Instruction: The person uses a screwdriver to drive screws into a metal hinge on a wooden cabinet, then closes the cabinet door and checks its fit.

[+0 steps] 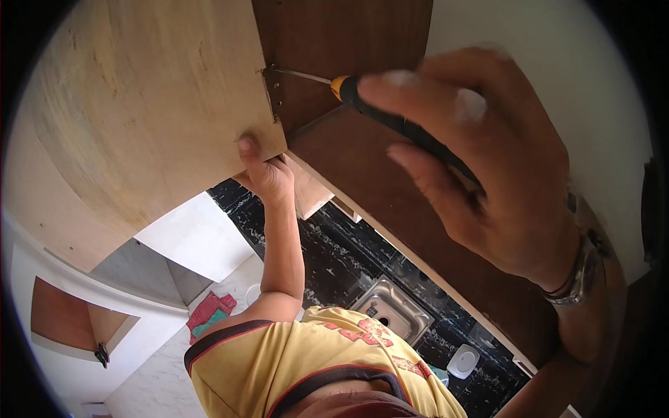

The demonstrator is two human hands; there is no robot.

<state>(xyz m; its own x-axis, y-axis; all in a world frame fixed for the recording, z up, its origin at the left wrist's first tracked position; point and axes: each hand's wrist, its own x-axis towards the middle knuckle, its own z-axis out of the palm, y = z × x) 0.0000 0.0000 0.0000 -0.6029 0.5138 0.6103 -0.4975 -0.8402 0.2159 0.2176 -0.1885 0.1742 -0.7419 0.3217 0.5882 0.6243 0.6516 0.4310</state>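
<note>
A screwdriver (348,90) with a black and yellow handle lies in my right hand (495,160), the fingers curled around the handle. Its thin metal shaft points left, and the tip meets the small metal hinge (273,78) at the edge of a plywood cabinet door (153,104). My left hand (268,174) grips the door's lower corner, thumb on the near face and the other fingers mostly hidden behind it. To the right of the hinge is the brown inside of the cabinet (390,174).
Below the cabinet runs a black marbled countertop (324,251) with a steel sink (401,310) and a white dish-like object (463,361). A white cabinet (146,334) stands at the lower left, near a red cloth (209,306). A pale wall (536,42) rises on the right.
</note>
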